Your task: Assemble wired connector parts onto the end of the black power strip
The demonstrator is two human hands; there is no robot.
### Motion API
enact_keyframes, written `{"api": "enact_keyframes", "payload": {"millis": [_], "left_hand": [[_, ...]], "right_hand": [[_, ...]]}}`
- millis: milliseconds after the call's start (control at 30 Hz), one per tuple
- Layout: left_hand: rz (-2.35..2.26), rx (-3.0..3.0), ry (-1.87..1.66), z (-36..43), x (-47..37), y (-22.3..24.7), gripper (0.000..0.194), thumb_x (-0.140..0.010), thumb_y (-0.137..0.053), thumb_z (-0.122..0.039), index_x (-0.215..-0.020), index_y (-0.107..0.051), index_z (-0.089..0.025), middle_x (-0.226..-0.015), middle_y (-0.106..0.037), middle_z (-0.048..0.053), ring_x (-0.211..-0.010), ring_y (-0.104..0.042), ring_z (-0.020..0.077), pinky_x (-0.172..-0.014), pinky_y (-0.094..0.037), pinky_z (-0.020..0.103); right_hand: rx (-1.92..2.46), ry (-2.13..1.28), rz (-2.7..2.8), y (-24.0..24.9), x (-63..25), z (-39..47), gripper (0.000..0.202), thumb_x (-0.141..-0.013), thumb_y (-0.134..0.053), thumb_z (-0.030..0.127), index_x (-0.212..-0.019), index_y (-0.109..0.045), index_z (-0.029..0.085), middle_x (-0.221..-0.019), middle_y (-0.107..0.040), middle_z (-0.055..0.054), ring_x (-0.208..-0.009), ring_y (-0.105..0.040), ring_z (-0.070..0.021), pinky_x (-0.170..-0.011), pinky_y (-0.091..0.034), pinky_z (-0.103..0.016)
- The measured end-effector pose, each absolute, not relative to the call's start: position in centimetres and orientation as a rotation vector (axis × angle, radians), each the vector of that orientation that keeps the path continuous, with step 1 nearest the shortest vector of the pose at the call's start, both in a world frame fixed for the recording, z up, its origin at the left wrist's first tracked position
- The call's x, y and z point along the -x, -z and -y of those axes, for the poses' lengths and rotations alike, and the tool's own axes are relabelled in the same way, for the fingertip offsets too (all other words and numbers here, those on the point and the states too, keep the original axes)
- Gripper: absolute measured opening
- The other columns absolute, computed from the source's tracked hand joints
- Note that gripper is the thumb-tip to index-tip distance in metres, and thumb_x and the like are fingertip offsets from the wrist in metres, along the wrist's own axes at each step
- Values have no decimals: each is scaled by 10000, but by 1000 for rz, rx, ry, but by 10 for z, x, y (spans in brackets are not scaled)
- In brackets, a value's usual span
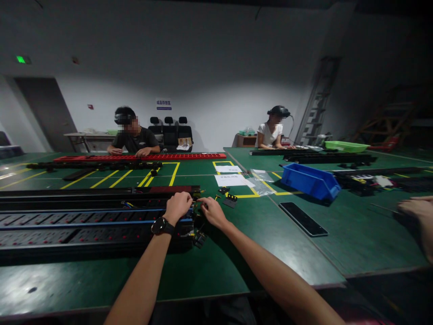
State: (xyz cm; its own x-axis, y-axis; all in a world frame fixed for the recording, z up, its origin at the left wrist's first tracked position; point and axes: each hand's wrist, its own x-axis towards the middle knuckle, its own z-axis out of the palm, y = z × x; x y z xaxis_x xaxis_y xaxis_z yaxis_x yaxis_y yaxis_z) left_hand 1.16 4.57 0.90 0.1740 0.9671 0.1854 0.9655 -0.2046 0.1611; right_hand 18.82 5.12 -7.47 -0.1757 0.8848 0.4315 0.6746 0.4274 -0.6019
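My left hand (178, 206), with a watch on its wrist, is closed at the right end of a long black rail (101, 192). My right hand (213, 212) meets it there, fingers drawn together. Whatever small part is between the fingertips of either hand is too small and dark to make out. Nearer me lie long black power strips (74, 236) with grey faces, red dots and blue edges. Wires and a small black end piece (199, 240) hang at their right end. Small black parts (230, 201) lie just beyond my right hand.
On the green table (264, 253) are a phone (303, 218), a blue bin (310, 182), white papers (232, 180) and clear plastic bags (262, 185). A long red frame (189, 156) lies beyond. Two people work across the table; another person's hand (417, 210) holds a thin tool at right.
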Motion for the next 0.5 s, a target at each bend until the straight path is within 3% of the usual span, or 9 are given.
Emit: {"api": "enact_keyframes", "payload": {"millis": [500], "left_hand": [[-1980, -2425, -341, -42, -13, -11, 288, -954, -478, -348, -1047, -739, -270, -1062, -772, 97, -1000, -724, 283, -843, -533, 358]], "right_hand": [[1328, -335, 1917, 72, -188, -49, 341, -947, -547, 152, -1205, -748, 246, -1036, -689, -75, -960, -631, -197, -880, -461, -284]]}}
